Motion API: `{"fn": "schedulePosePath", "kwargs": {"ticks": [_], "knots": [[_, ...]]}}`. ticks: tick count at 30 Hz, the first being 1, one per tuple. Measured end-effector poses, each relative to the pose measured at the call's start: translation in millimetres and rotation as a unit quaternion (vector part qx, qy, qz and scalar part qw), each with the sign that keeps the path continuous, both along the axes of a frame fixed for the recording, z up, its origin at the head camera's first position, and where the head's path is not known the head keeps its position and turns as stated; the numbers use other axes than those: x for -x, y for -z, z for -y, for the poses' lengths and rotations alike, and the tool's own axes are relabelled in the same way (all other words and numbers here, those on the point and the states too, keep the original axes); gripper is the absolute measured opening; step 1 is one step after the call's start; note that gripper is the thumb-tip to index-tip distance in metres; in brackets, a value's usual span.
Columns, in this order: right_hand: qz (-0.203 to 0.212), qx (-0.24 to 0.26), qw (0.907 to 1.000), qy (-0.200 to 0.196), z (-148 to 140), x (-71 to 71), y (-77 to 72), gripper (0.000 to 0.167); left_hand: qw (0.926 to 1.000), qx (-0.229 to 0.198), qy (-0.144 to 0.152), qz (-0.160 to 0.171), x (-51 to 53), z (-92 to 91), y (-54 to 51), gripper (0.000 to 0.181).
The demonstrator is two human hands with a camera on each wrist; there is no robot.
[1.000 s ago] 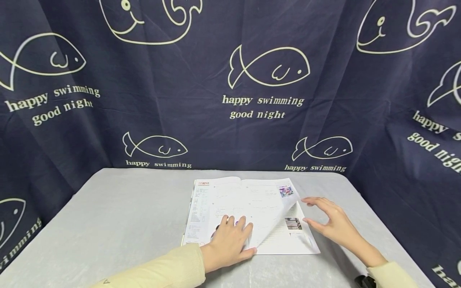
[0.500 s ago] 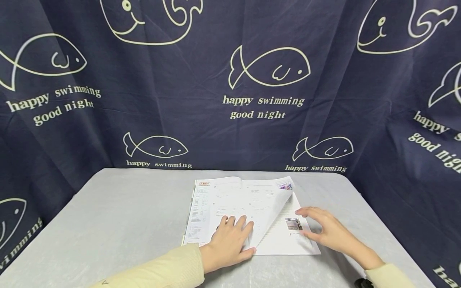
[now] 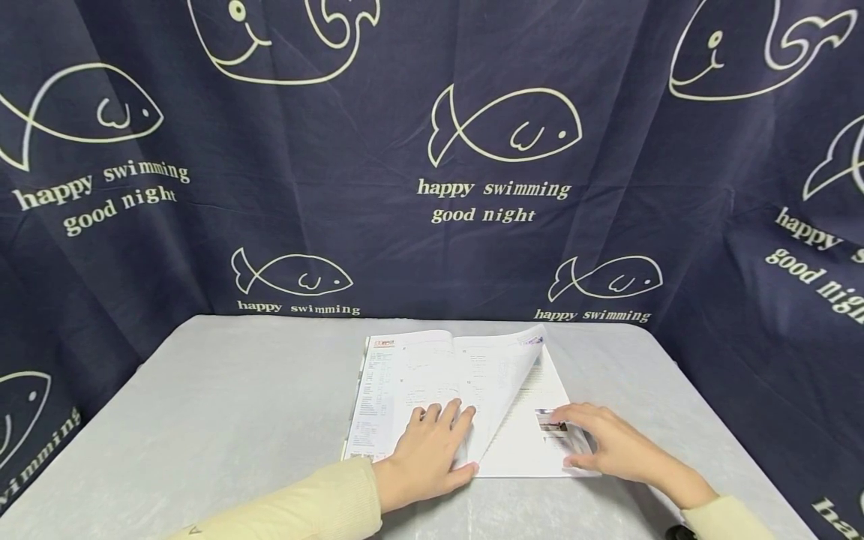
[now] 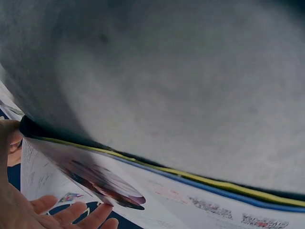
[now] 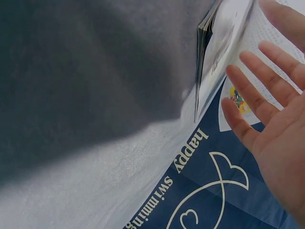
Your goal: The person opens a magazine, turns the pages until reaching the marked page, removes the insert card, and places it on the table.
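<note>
Along the near side of the open white paper magazine [image 3: 421,367] come two pale cream fabric sleeves [image 3: 297,502]; the bare left hand [image 3: 428,465] rests on the magazine's lower middle, fingers spread, pinching nothing; the bare right hand [image 3: 624,450] is at the magazine's lower right corner, its fingers straight and parted from the thumb, none pressed together; whether its fingertips touch the paper I cannot tell; a small dark rectangular printed photo [image 3: 543,422] shows just beside them; a thin white printed page [image 3: 496,394] stands lifted, its edge slanting from the magazine's lower middle to its upper right corner; under the magazine spreads a pale grey cloth-covered table [image 3: 256,405]; beyond it hangs a navy fabric curtain [image 3: 378,225] with cream fish outlines and lettering.
</note>
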State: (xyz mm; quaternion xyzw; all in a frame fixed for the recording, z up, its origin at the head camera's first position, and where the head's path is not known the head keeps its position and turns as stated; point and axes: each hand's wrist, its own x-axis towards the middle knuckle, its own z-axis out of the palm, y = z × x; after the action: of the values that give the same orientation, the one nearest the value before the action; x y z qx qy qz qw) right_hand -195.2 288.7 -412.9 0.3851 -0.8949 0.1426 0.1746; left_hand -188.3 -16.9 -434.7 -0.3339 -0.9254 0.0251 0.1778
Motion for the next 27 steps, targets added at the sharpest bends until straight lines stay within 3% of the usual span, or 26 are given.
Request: {"fn": "schedulePosePath", "kwargs": {"ticks": [6, 14, 27], "knots": [[0.015, -0.014, 0.9998, -0.001, -0.4, -1.9, 2.8, 0.057, 0.9999, -0.011, 0.001, -0.001, -0.6, 0.2, 1.1, 0.086], [0.014, -0.028, 0.9995, -0.009, -1.5, -1.4, 5.4, 0.057, 0.9989, -0.028, 0.011, -0.036, 0.6, -1.0, 2.8, 0.102], [0.027, -0.041, 0.9988, -0.001, -1.1, -2.4, 4.2, 0.060, 0.9984, -0.025, 0.018, -0.048, -2.3, 0.0, -0.4, 0.096]]}}
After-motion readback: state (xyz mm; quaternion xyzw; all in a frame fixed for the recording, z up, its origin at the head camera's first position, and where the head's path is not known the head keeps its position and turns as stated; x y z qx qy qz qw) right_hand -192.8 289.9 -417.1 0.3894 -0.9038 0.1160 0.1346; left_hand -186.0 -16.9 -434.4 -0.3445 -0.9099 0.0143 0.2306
